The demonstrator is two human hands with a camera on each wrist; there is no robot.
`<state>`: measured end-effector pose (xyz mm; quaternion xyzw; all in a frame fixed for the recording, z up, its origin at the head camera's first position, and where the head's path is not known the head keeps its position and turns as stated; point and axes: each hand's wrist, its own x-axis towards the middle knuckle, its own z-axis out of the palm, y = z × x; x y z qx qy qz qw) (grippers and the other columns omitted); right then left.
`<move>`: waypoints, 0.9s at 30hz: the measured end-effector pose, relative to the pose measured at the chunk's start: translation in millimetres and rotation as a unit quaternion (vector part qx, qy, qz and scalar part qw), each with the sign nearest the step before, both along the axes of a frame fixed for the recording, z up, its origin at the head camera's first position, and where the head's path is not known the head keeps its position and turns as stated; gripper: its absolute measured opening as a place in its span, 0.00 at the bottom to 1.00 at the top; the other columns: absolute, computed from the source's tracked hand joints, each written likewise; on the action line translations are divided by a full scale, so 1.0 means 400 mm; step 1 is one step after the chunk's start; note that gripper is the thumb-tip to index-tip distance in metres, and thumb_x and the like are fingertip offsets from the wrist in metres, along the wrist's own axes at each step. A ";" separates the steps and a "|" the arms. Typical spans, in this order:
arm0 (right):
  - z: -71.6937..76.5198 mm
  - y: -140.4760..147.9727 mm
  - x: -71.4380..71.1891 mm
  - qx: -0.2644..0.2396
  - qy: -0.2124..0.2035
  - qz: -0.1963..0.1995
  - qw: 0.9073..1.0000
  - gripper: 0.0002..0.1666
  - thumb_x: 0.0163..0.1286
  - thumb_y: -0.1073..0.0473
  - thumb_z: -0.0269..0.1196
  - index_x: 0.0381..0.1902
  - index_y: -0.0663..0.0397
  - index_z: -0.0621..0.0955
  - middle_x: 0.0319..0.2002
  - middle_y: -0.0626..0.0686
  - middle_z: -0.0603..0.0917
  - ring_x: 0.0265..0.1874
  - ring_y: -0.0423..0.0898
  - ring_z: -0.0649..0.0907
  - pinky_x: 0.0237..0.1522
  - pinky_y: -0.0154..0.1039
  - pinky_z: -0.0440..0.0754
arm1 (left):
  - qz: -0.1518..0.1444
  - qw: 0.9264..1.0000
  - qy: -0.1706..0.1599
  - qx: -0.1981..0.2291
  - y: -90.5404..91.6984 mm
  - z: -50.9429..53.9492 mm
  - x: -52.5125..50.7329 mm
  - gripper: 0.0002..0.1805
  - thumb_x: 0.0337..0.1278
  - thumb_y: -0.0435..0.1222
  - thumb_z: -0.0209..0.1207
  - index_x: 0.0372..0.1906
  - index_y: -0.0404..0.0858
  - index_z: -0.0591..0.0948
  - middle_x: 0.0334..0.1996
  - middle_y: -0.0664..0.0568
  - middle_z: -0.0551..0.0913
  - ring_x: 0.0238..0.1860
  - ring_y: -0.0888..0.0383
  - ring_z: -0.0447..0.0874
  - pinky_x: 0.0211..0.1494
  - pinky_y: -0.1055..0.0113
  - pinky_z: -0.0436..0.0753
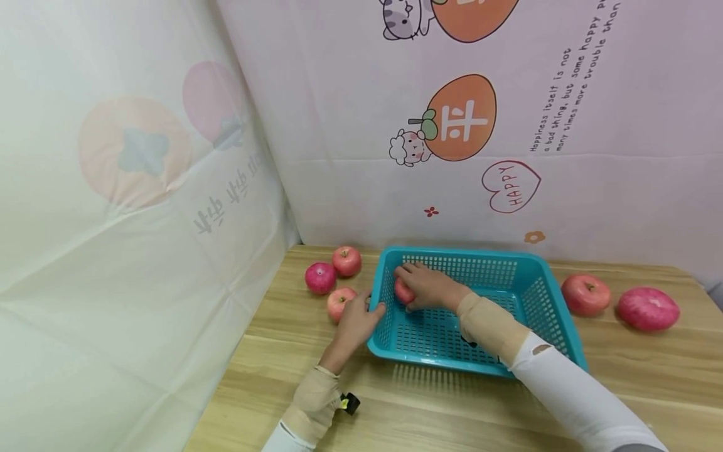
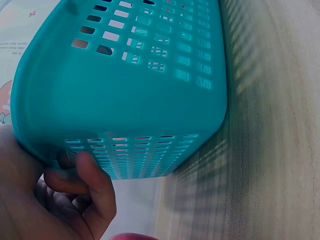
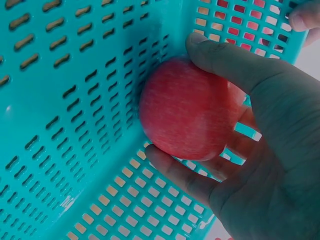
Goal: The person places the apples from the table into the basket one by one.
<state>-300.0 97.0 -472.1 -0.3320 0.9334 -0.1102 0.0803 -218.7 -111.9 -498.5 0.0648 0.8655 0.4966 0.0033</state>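
Observation:
A teal perforated basket (image 1: 440, 361) stands on the wooden table. Inside its left end, my right hand (image 1: 432, 289) curls round a red apple (image 1: 404, 291). In the right wrist view the apple (image 3: 187, 110) lies against the basket's mesh, between the thumb and fingers of my right hand (image 3: 270, 130). My left hand (image 1: 357, 323) grips the basket's left rim from outside, close to a pink-red apple (image 1: 341, 304). In the left wrist view the fingers of my left hand (image 2: 65, 195) are curled at the rim of the basket (image 2: 100, 105).
Left of the basket sit another apple (image 1: 347, 260) and a magenta round fruit (image 1: 320, 278). To its right are a large red apple (image 1: 586, 294) and a magenta fruit (image 1: 648, 309). A printed cloth (image 1: 350, 182) hangs behind the table (image 1: 271, 383).

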 end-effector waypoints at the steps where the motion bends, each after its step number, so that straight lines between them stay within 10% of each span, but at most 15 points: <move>1: 0.000 0.000 0.001 0.001 0.001 0.001 1.000 0.45 0.62 0.52 0.81 0.72 0.51 0.71 0.73 0.62 0.74 0.70 0.64 0.75 0.62 0.62 0.84 | 0.001 1.000 0.001 0.000 0.000 0.000 0.000 0.23 0.75 0.38 0.58 0.66 0.29 0.79 0.48 0.36 0.91 0.43 0.49 0.94 0.44 0.54 0.93; 27: -0.006 -0.002 0.004 0.019 0.022 -0.002 1.000 0.46 0.62 0.49 0.81 0.73 0.50 0.72 0.74 0.62 0.72 0.73 0.63 0.74 0.64 0.63 0.83 | 0.000 1.000 -0.014 -0.004 -0.002 0.002 0.001 0.24 0.76 0.38 0.58 0.69 0.30 0.77 0.49 0.37 0.91 0.43 0.50 0.94 0.45 0.53 0.93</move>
